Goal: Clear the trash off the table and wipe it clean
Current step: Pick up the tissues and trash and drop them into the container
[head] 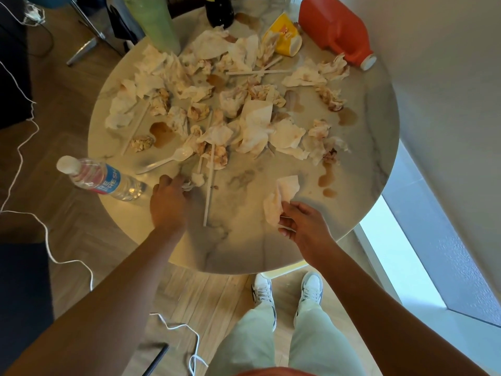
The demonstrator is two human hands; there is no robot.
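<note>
A round marble table (244, 248) is strewn with several crumpled, stained napkins (254, 131), white straws (209, 196), a plastic spoon (165, 161) and brown spills (161, 132). My left hand (168, 202) reaches over the near left part and its fingers close on a small crumpled napkin (193, 181). My right hand (301, 226) pinches a stained white napkin (280, 198) and holds it just above the near right part of the table.
A water bottle (104, 180) lies at the table's left edge. A yellow cup (284, 36) on its side, an orange jug (336, 31), a dark bottle (219, 9) and a green cylinder (157, 20) stand at the far side. A wall is close on the right, cables lie on the floor.
</note>
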